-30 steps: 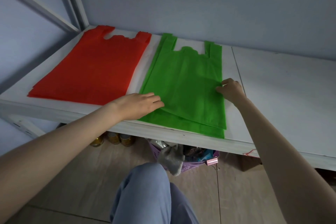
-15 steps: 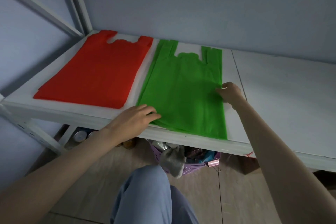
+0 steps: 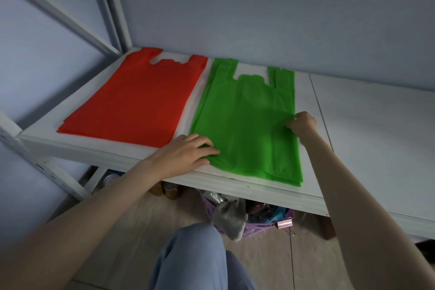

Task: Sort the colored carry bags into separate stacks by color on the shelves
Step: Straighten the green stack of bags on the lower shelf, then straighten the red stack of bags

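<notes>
A flat stack of red carry bags point(image 3: 138, 103) lies on the left part of the white shelf point(image 3: 376, 148), handles toward the wall. Beside it on the right lies a stack of green carry bags point(image 3: 249, 125), its edges nearly lined up. My left hand point(image 3: 188, 150) rests with straight fingers on the green stack's front left corner. My right hand point(image 3: 303, 123) has curled fingers that pinch the green stack's right edge about halfway along.
The shelf's right half is bare white board. A grey metal upright point(image 3: 113, 7) stands at the back left corner. Below the shelf sit a purple basket point(image 3: 256, 228) stuffed with cloth and packets, and tins point(image 3: 167, 190) on the floor. My knee point(image 3: 193, 256) is in front.
The top green bag was slid back toward the wall until it lined up with the stack beneath. Both hands stayed on the green stack's left corner and right edge.
</notes>
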Demonstrator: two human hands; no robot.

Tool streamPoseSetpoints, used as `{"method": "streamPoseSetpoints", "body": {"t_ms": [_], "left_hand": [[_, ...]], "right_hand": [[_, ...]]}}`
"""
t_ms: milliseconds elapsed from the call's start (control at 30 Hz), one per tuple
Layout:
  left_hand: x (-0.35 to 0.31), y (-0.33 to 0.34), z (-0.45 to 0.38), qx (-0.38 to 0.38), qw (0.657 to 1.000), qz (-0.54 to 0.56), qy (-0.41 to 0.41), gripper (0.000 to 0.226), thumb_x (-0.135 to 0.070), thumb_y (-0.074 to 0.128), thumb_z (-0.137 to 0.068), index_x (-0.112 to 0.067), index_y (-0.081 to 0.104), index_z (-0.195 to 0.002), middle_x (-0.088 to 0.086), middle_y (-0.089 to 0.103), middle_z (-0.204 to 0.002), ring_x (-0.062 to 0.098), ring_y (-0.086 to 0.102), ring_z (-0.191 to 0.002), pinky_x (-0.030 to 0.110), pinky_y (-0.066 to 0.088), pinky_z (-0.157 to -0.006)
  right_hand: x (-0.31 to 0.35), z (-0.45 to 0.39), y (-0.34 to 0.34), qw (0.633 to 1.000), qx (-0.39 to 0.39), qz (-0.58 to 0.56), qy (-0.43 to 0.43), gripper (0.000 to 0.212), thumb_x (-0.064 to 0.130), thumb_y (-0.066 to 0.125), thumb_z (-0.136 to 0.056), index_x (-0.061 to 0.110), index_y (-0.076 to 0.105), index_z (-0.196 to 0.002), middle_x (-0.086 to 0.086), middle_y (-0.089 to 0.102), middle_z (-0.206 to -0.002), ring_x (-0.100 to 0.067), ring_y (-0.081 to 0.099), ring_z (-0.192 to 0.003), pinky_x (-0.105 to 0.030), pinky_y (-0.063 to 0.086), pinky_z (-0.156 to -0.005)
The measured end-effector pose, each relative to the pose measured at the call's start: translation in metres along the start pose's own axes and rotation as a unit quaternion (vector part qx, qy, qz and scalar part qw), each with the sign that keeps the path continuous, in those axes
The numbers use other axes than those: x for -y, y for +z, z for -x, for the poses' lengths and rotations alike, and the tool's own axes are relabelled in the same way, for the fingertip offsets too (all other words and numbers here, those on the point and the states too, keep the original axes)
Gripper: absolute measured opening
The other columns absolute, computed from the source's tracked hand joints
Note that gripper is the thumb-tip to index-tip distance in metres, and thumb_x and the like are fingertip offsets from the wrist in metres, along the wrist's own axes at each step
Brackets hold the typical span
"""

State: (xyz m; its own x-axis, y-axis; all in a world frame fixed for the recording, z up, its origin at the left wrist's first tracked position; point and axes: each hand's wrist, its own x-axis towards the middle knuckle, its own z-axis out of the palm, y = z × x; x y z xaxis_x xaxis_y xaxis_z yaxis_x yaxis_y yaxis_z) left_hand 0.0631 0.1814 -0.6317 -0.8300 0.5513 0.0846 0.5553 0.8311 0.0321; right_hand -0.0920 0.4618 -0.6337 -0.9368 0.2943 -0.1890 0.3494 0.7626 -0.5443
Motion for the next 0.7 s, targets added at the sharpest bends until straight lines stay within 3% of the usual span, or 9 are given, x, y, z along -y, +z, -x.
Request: {"method": "streamPoseSetpoints", "body": {"t_ms": [67,100,167,233,333,400,500,600,700], "left_hand": [[-0.003,0.000,-0.001,0.009,1.000,0.000,-0.015,0.054,-0.044,0.031,-0.088,-0.020,0.060,-0.127,-0.001,0.063,-0.119,0.019,0.061,-0.107,0.038,0.053,-0.086],[-0.005,-0.001,0.000,0.012,1.000,0.013,-0.025,0.060,-0.052,0.029,-0.087,-0.021,0.057,-0.130,-0.001,0.060,-0.123,0.018,0.058,-0.112,0.040,0.051,-0.091],[-0.013,-0.006,0.002,0.025,0.992,0.077,-0.100,0.082,-0.071,0.021,-0.078,-0.023,0.044,-0.140,-0.002,0.046,-0.140,0.017,0.042,-0.130,0.037,0.036,-0.108],[-0.012,-0.006,-0.004,0.006,0.953,0.177,-0.246,0.080,-0.065,0.022,-0.082,-0.017,0.036,-0.144,0.001,0.036,-0.145,0.020,0.030,-0.137,0.035,0.027,-0.113],[0.000,-0.002,-0.025,-0.024,0.886,0.250,-0.391,0.055,-0.040,0.046,-0.095,-0.006,0.040,-0.137,0.018,0.047,-0.135,0.034,0.042,-0.128,0.042,0.030,-0.111],[0.003,-0.004,-0.037,-0.001,0.865,0.272,-0.422,0.055,-0.033,0.052,-0.094,-0.005,0.038,-0.139,0.023,0.049,-0.132,0.038,0.045,-0.124,0.044,0.034,-0.110],[0.000,-0.005,-0.048,0.013,0.844,0.295,-0.447,0.058,-0.021,0.057,-0.093,-0.008,0.032,-0.144,0.016,0.035,-0.142,0.032,0.031,-0.134,0.042,0.030,-0.112],[0.002,-0.005,-0.049,0.015,0.847,0.311,-0.431,0.058,-0.019,0.058,-0.092,-0.010,0.032,-0.144,0.013,0.034,-0.143,0.031,0.029,-0.136,0.041,0.028,-0.115],[0.003,-0.008,-0.045,0.041,0.858,0.301,-0.415,0.059,-0.019,0.056,-0.093,-0.009,0.030,-0.146,0.014,0.033,-0.143,0.031,0.030,-0.135,0.041,0.028,-0.115]], "right_hand": [[0.000,0.002,-0.001,1.000,0.005,0.008,0.003,0.036,0.006,0.052,-0.089,-0.004,0.050,-0.124,-0.024,0.051,-0.128,-0.035,0.053,-0.111,-0.041,0.051,-0.087],[0.000,0.003,-0.002,1.000,0.008,0.014,0.003,0.036,0.007,0.052,-0.089,-0.004,0.051,-0.123,-0.024,0.051,-0.127,-0.033,0.053,-0.104,-0.038,0.051,-0.074],[0.000,0.002,-0.004,1.000,0.011,0.010,0.001,0.036,0.010,0.053,-0.089,-0.004,0.052,-0.122,-0.024,0.051,-0.127,-0.026,0.046,-0.092,-0.031,0.045,-0.061],[0.001,-0.001,-0.004,1.000,0.003,-0.010,0.010,0.037,0.012,0.052,-0.089,-0.003,0.051,-0.122,-0.024,0.050,-0.128,-0.027,0.045,-0.094,-0.037,0.049,-0.078],[0.004,-0.001,-0.001,1.000,-0.011,-0.006,0.021,0.036,0.013,0.049,-0.090,-0.004,0.050,-0.123,-0.024,0.047,-0.130,-0.036,0.050,-0.114,-0.046,0.048,-0.096],[0.006,-0.001,0.001,1.000,-0.008,0.004,0.019,0.037,0.012,0.049,-0.091,-0.003,0.048,-0.126,-0.024,0.044,-0.132,-0.038,0.048,-0.119,-0.047,0.046,-0.098],[0.007,-0.002,0.002,1.000,-0.003,0.008,0.013,0.040,0.012,0.051,-0.092,-0.003,0.045,-0.128,-0.024,0.043,-0.131,-0.037,0.050,-0.113,-0.044,0.046,-0.091],[0.006,-0.001,-0.001,1.000,0.008,-0.007,0.005,0.043,0.015,0.055,-0.091,-0.004,0.044,-0.129,-0.024,0.047,-0.130,-0.032,0.051,-0.101,-0.042,0.047,-0.090],[0.006,0.005,-0.006,0.999,0.022,-0.024,0.007,0.049,0.016,0.056,-0.092,-0.001,0.039,-0.134,-0.023,0.046,-0.132,-0.037,0.051,-0.116,-0.042,0.045,-0.093]]}}
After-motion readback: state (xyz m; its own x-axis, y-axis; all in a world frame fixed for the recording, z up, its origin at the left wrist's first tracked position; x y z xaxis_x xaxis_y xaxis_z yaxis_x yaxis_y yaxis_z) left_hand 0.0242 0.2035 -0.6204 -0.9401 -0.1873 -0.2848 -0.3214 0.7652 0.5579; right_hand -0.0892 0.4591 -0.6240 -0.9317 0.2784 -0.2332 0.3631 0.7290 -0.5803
